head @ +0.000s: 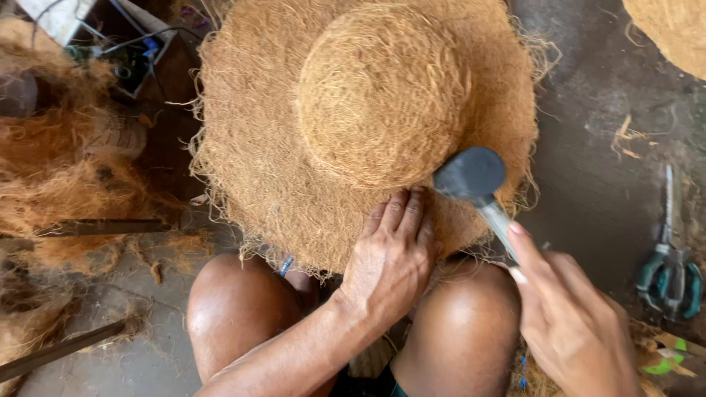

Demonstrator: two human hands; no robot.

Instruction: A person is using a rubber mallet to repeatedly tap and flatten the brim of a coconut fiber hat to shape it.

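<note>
Head view, looking down: a round mat of coconut fibre with a raised dome (368, 110) rests over the person's bare knees (235, 309). The left hand (390, 257) presses flat, fingers released, on the mat's near rim. The right hand (570, 323) grips the handle of a dark-headed mallet (471, 176) whose head touches the rim. Green-handled shears (669, 272) lie on the floor at right. Loose fibre (51, 162) heaps at left.

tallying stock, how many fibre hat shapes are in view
2. One hat lies in front of the knees, the left hand pressing its brim and the right hand holding a mallet on it. A second shows partly at top right; others may lie out of frame.
</note>
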